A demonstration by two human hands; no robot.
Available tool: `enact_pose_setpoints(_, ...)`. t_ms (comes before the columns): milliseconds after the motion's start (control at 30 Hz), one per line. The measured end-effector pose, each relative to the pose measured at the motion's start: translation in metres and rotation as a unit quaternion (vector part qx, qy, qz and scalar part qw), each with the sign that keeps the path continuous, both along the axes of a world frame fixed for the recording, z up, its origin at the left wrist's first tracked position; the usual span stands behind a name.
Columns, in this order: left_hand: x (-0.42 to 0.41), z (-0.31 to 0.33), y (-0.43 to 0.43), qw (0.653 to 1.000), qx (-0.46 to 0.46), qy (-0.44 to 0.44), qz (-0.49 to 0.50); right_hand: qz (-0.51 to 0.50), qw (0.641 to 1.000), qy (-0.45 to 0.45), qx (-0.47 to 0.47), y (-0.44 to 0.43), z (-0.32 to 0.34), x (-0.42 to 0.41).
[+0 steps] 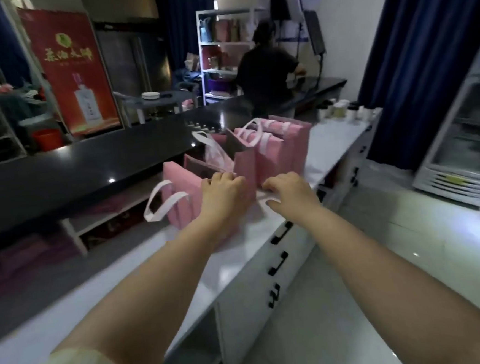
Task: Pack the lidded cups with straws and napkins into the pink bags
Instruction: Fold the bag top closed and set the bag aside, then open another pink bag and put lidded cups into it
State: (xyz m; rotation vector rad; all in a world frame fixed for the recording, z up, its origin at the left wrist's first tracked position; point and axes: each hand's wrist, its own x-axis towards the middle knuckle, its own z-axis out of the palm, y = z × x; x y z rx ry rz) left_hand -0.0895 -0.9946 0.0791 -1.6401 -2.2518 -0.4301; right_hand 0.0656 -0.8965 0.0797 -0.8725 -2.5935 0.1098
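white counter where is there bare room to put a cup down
Bare counter lies nearest you, between your forearms and before the pink bags. A second bare stretch runs between the bags and the cups at the far end. Mid-counter is crowded with bags.

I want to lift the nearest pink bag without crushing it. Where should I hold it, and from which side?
Probably by its two white handle loops: they droop off the left of the nearest pink bag, open and free, so come in from the left.
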Motion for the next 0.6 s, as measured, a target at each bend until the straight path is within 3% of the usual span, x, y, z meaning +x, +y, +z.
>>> enact_pose_setpoints(300,0.154,-0.072,0.102,0.991,-0.084,-0.020,-0.098,-0.116,0.990,-0.042,-0.065,0.071,-0.069,0.164)
enact_pose_setpoints(600,0.174,-0.106,0.204,0.980,-0.127,0.015,-0.155,-0.153,0.984,-0.060,-0.062,0.152,-0.099,0.187)
